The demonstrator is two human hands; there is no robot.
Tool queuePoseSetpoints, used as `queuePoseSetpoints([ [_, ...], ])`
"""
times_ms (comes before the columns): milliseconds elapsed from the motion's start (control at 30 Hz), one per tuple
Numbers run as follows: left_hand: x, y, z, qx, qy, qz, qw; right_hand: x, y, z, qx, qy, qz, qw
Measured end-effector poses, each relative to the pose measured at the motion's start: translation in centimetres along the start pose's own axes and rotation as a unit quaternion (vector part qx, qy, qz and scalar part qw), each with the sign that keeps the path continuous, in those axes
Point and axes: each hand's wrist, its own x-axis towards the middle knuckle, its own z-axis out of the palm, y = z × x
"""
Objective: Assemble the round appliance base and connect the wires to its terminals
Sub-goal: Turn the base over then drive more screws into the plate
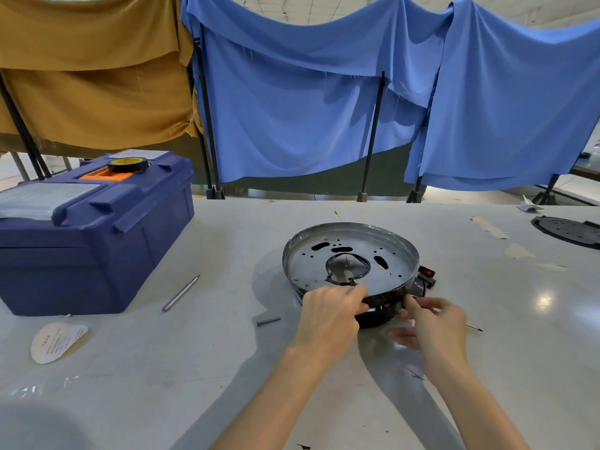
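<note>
My left hand [328, 311] grips the near rim of the round base [350, 254], mid-table; my right hand [431, 319] pinches its lower edge. I judge assembly unfinished: a screw [268, 321] lies loose, no wires look connected, and a black plate [568, 230] sits far right.

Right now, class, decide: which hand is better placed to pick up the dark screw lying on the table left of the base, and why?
Left, probably. The left hand grips the base rim just beside the screw; the right hand would have to cross over it.
</note>
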Motion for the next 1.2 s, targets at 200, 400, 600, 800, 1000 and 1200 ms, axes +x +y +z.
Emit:
queuePoseSetpoints([
  [200,0.4,-0.3,-0.3,-0.034,-0.002,-0.031,0.999,0.2,-0.9,0.5,0.045,-0.039,0.103,0.993],
  [400,1.0,-0.8,-1.8,-0.066,0.062,-0.051,0.995,0.2,-2.3,1.2,0.185,-0.107,0.179,0.96],
  [600,0.3,-1.5,-2.0,-0.046,0.07,-0.033,0.996,-0.6,-2.2,2.4,0.214,-0.149,0.163,0.952],
  [800,0.4,-2.4,-3.0,-0.049,-0.004,-0.06,0.997,-1.1,-2.3,2.7,0.219,-0.152,0.132,0.955],
  [1000,1.9,-2.5,-4.5,0.034,-0.102,-0.036,0.994,-1.8,-2.5,3.2,0.227,-0.181,0.103,0.951],
  [1200,1.5,-3.1,-4.2,0.072,0.046,-0.021,0.996,-1.6,-2.9,3.7,0.233,-0.199,0.065,0.95],
])
